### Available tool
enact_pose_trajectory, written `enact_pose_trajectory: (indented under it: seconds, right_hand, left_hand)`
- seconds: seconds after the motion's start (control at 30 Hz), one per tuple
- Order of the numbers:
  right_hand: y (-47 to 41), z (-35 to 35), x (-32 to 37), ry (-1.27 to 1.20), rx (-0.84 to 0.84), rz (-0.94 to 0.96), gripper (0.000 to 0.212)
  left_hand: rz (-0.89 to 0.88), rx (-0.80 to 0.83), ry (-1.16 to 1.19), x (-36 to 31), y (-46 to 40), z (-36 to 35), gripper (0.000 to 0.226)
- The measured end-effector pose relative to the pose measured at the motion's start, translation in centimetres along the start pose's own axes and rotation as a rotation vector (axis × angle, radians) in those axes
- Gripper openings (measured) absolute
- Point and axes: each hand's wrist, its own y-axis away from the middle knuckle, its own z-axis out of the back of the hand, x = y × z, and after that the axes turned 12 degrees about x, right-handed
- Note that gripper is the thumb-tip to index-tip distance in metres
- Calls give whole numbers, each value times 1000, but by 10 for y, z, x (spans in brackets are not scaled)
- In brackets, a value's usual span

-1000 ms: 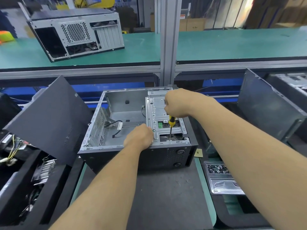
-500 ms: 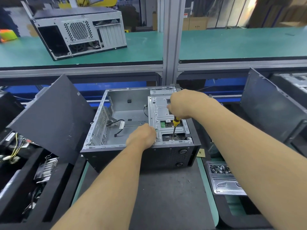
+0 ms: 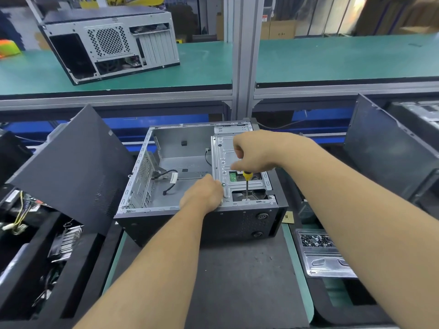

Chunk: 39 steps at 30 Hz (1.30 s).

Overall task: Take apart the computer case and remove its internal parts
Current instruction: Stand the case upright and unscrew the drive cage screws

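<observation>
An open black computer case (image 3: 237, 224) lies on its side on the dark mat in front of me, its grey inside mostly bare apart from a loose black cable (image 3: 169, 180). A silver drive cage (image 3: 223, 157) fills its right part. My right hand (image 3: 255, 153) grips a yellow-handled screwdriver (image 3: 247, 184) upright, its tip down at the cage's near edge. My left hand (image 3: 202, 193) rests curled on the case's near rim beside the cage; what its fingers touch is hidden.
A removed black side panel (image 3: 71, 167) leans at the left over black bins of parts (image 3: 35, 245). A metal tray with screws (image 3: 316, 243) sits at the right. Another dark panel (image 3: 384, 153) stands at the far right. A second case (image 3: 109, 43) lies on the green shelf behind.
My right hand and the screwdriver have shifted slightly; my head has drifted a little closer. The left hand stays on the case rim.
</observation>
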Motion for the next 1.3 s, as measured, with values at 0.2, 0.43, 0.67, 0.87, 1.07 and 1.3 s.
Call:
enact_pose_trajectory:
  seconds: [0.2, 0.43, 0.67, 0.87, 1.07, 1.3]
  right_hand:
    - [-12, -1, -5, 119, -67, -81, 26]
    - [-5, 11, -1, -30, 78, 97, 22]
    - [-24, 12, -1, 186, -7, -150, 21]
    - [-18, 22, 7, 122, 203, 57, 19]
    - [-28, 18, 0, 185, 100, -90, 19]
    - [-20, 28, -3, 79, 247, -32, 22]
  left_hand:
    - [7, 84, 55, -2, 0, 2, 27]
    - [-22, 98, 51, -1, -5, -1, 17]
    - [4, 78, -2, 1, -9, -3, 40]
    - [47, 85, 9, 0, -6, -3, 52]
    - [39, 88, 6, 2, -8, -4, 49]
    - [41, 91, -7, 3, -7, -5, 39]
